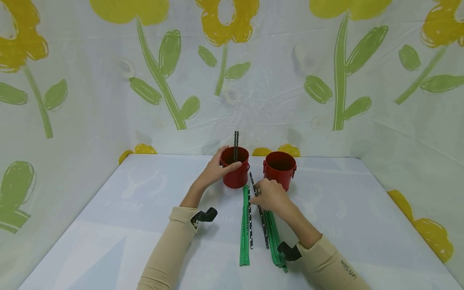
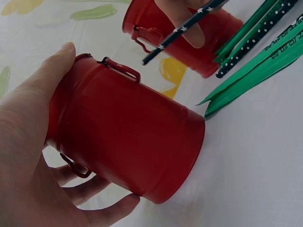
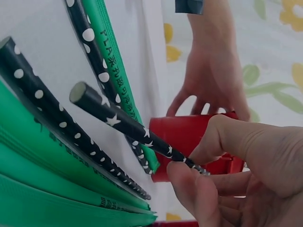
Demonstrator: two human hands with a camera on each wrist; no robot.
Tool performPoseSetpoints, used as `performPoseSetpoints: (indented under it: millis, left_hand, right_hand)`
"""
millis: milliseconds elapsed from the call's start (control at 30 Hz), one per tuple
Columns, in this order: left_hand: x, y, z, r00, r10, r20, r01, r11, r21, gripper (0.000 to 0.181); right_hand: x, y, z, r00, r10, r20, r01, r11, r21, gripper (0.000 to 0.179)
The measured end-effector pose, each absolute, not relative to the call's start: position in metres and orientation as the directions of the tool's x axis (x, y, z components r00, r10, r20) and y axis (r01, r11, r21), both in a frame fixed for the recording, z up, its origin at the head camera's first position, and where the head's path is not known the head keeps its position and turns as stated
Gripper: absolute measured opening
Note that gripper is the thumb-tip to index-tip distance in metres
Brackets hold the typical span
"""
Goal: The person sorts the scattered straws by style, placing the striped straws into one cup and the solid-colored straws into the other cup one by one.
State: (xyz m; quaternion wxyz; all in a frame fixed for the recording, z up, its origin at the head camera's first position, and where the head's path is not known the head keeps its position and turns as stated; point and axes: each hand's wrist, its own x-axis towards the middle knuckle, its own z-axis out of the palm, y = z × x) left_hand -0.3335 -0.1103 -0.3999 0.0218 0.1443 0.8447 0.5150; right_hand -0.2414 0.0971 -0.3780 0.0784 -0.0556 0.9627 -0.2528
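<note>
"PLA" can be read on the long green wrapper [image 3: 111,56], followed by Chinese writing that cannot be read clearly. "Lets Slim" is printed on the right sleeve [image 1: 330,257]. Pale marks are printed on the white table [image 1: 152,241], too faint to be made out.

The star straw [image 3: 135,130] is pinched by the right hand [image 1: 271,196]. The thumb and fingertips are pressed together on it, and one end is left sticking out past them.

The left red bucket [image 1: 235,177] is held by the left hand [image 1: 214,169]. The thumb and fingers are spread wide and curved round its top part. Two dark straws [image 1: 236,146] are held inside this bucket, with their tops poking up above the rim.

The other red bucket [image 1: 280,171] is placed just behind the right hand, a bit to its right. Whether it is touched cannot be told.

Between the two hands, nearer the sleeves, the long green wrapper is laid flat, with a dotted straw [image 1: 250,225] just to its right. Below the right hand, a second dotted straw [image 1: 264,229] is set beside a bunch of green wrappers [image 1: 274,241].
</note>
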Motion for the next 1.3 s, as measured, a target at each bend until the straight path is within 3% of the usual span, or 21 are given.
performPoseSetpoints:
  millis: [433, 633, 867, 1300]
  left_hand:
    - [-0.333, -0.111, -0.401, -0.952, 0.281, 0.119, 0.233, 0.418, 0.878, 0.091]
    - [-0.334, -0.111, -0.401, -0.951, 0.282, 0.128, 0.241, 0.413, 0.878, 0.091]
    - [-0.333, -0.112, -0.401, -0.951, 0.280, 0.130, 0.243, 0.419, 0.875, 0.091]
    - [-0.334, -0.111, -0.401, -0.942, 0.298, 0.156, 0.265, 0.372, 0.889, 0.089]
  right_hand:
    - [-0.243, 0.098, -0.373, -0.994, -0.104, 0.020, -0.099, 0.849, -0.519, 0.050]
    - [-0.244, 0.099, -0.370, -0.988, -0.121, 0.099, -0.156, 0.826, -0.542, 0.043]
    - [-0.246, 0.098, -0.370, -0.970, -0.133, 0.202, -0.226, 0.797, -0.560, 0.030]
    - [-0.247, 0.099, -0.367, -0.904, -0.112, 0.412, -0.356, 0.729, -0.584, 0.030]
